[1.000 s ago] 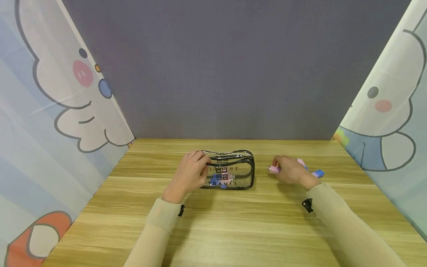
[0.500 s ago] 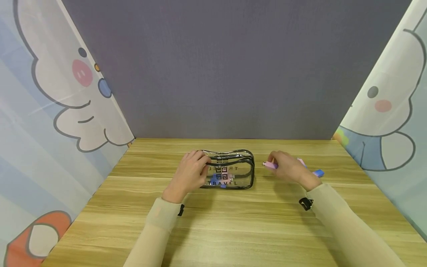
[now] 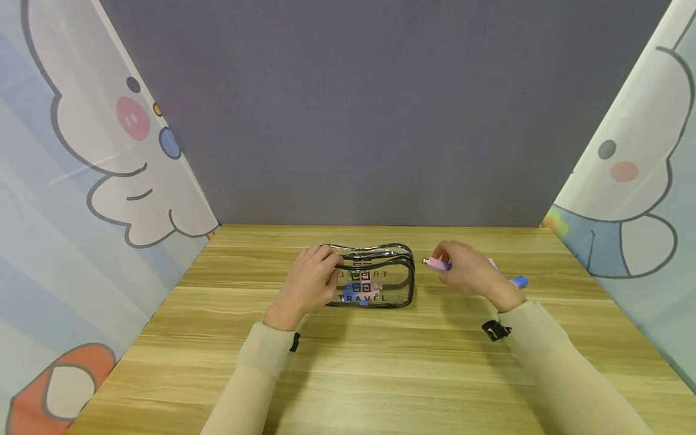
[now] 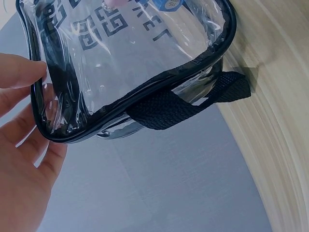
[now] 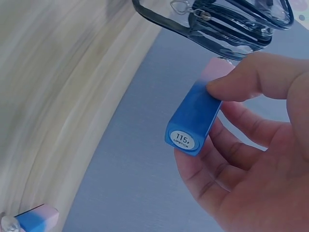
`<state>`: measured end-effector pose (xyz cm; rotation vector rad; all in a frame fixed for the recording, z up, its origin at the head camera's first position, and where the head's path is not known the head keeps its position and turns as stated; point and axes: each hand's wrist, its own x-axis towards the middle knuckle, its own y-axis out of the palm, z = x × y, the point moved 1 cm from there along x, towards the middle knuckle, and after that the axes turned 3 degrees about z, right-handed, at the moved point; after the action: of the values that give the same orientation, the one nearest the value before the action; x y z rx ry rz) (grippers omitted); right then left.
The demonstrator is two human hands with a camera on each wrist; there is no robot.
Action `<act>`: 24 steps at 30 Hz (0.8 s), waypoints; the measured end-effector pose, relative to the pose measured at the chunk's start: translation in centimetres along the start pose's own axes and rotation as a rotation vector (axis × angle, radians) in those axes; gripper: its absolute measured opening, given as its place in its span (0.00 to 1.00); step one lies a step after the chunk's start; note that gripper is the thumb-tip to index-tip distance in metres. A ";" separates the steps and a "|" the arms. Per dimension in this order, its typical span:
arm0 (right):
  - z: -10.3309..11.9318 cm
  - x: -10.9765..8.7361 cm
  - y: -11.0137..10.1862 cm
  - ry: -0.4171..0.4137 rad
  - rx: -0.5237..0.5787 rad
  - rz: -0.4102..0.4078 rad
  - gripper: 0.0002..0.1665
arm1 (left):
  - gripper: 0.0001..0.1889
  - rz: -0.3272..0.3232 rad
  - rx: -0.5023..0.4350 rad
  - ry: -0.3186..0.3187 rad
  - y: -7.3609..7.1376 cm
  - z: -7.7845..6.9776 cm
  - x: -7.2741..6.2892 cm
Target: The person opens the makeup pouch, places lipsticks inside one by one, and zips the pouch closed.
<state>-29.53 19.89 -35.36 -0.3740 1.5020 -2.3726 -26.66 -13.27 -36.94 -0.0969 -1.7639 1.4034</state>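
A clear travel pouch [image 3: 396, 283] with black piping stands on the wooden table, lettered TRAVEL on its front. My left hand [image 3: 314, 278] grips its upper left edge, thumb on one side and fingers on the other in the left wrist view. Blue and pink items [image 3: 356, 294] show through the pouch's front wall. To the right of the pouch, my right hand [image 3: 467, 269] pinches a pink-to-blue lipstick [image 5: 195, 111] between thumb and fingers. Its round end label reads 115 LIPSTICK, and its pink end points toward the pouch.
Behind and right of my right hand lie a blue-ended lipstick [image 3: 519, 282] and a pink-ended one [image 3: 492, 263], both partly hidden. A grey panel [image 3: 348, 121] rises at the table's back edge. Cartoon-printed curtains [image 3: 647, 157] flank both sides.
My right hand has lifted the lipstick and carried it slightly left and away from me, toward the pouch. My left hand and the pouch have stayed in place.
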 end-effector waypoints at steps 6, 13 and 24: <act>0.6 -0.2 -0.4 -0.002 0.008 -0.032 0.20 | 0.05 0.000 -0.004 -0.004 0.0 0.0 0.0; 1.3 -0.4 -0.8 -0.013 0.018 -0.060 0.18 | 0.05 -0.006 0.001 0.000 0.0 0.0 0.0; 2.6 -0.6 -1.7 -0.045 0.057 -0.103 0.17 | 0.05 0.003 -0.004 -0.004 0.1 0.0 0.0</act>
<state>-28.25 18.68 -32.78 -0.4998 1.4241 -2.4628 -26.71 -13.24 -36.97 -0.0989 -1.7699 1.4031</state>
